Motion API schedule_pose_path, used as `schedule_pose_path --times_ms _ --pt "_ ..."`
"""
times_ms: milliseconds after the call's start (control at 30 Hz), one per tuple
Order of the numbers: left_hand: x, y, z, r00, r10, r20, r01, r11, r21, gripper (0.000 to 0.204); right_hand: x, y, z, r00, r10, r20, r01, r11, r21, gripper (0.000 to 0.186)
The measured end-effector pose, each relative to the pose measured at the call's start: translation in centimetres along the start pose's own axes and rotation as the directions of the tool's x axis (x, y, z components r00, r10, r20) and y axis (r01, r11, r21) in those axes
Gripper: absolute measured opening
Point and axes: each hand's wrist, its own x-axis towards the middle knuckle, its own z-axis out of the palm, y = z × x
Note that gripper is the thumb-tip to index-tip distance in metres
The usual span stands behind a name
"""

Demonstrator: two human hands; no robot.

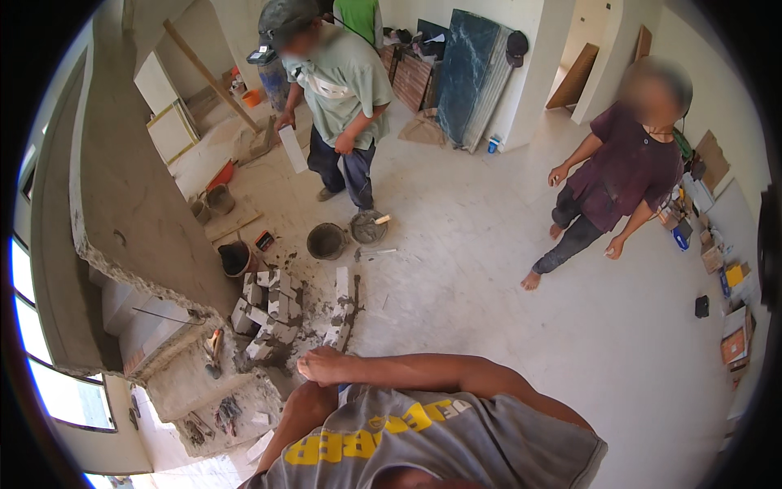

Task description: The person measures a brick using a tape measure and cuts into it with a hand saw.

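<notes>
My right hand [324, 367] is closed in front of my body, held over my left hand [314, 389], whose fingers are hidden; what the right fingers hold, if anything, I cannot make out. Just beyond them stand a short stack of pale blocks [279, 297] and a narrow row of blocks [343, 285], with grey mortar smeared about them. To their left, an orange-handled tool [213, 354] rests on a rough concrete step [187, 379].
A co-worker [342, 114] holds a white piece [292, 149] behind two mortar buckets [326, 241]; another barefoot person [619, 171] is at right. A concrete staircase [147, 212] fills the left. Dark slabs [464, 77] lean at the back. Boxes [737, 334] line the right wall.
</notes>
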Motion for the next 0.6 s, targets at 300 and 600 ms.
schedule_pose_path --times_ms 300,600 --pt "0.7 1.3 -0.8 1.0 -0.008 -0.026 0.009 1.0 0.02 0.045 0.1 -4.5 -3.5 0.999 -0.039 -0.022 0.042 0.992 0.121 0.028" --pt "-0.1 0.3 -1.2 1.0 -0.018 -0.023 0.019 0.999 0.046 0.041 1.0 -0.7 1.7 0.983 0.107 -0.152 -0.088 0.988 0.124 0.024"
